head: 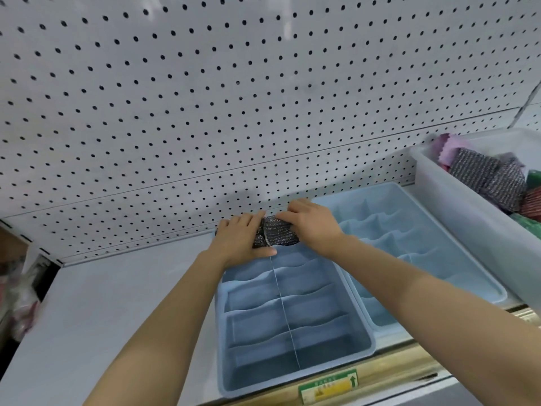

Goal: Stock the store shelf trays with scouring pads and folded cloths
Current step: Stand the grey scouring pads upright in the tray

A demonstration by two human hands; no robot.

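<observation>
Both hands at the far row of the left blue tray (pixel 292 373), against the pegboard (pixel 205 98). Left hand (pixel 238 240) flat, fingers straight, pressing down on the left part of the dark scouring pads (pixel 276 232). Right hand (pixel 310 222) curled over their right part, fingertips tucked at the far edge; clamped or only pressing, cannot tell. Pads lying directly beneath and between the two grips, long axis running left to right along the far compartments, a seam showing where two pads meet. Neither hand clearly nearer; both touching. Nearer compartments of this tray bare, likewise the second blue tray (pixel 439 276) just to the right. Further stock in the white bin (pixel 456 206) far right: more glittery pads, pink cloths (pixel 450 150), something green. Likely next: release, then a right-hand reach rightward to the bin.
</observation>
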